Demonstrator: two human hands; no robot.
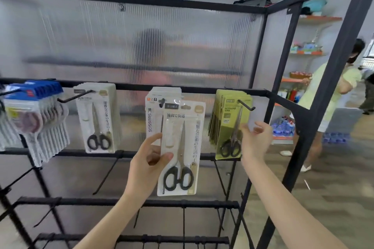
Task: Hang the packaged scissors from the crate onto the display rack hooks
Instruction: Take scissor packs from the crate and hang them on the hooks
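My left hand grips a white pack of black-handled scissors by its left edge, holding it upright in front of the rack. The pack's top overlaps a row of white scissors packs hanging on the middle hook. My right hand hovers with loosely curled fingers, holding nothing, beside the olive-green scissors packs on the right hook. Another white scissors pack hangs on a hook to the left. The crate is out of view.
Blue-topped packs of tape hang at the far left. Bare black hooks jut from the lower bars. A black frame post stands at the right. Beyond it a person stands by shelves.
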